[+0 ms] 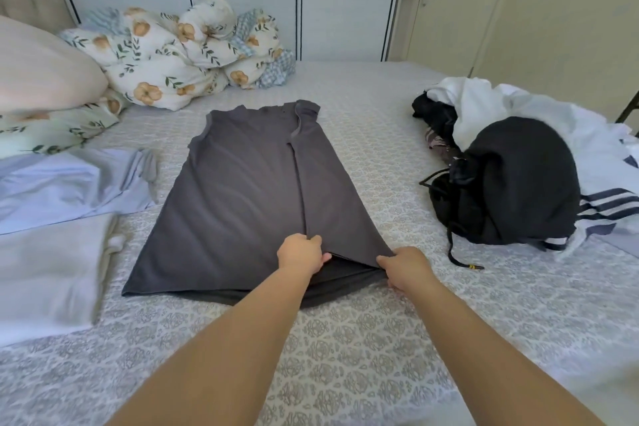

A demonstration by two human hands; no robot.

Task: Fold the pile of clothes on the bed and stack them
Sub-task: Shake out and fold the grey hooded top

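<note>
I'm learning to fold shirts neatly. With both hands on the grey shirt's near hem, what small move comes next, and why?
Probably lift the hem and carry it toward the collar. The grey shirt lies long and narrow, its right side already folded in, and the left hand and right hand both pinch the near hem, so halving it lengthwise seems next.

The bed (380,339) wore a grey patterned cover. On it lay a dark grey shirt (242,190) at the middle, two folded pale garments (62,218) at the left, a heap of black and white clothes (518,176) at the right, and a floral duvet (179,52) beside a pillow (38,69) at the far left.
</note>
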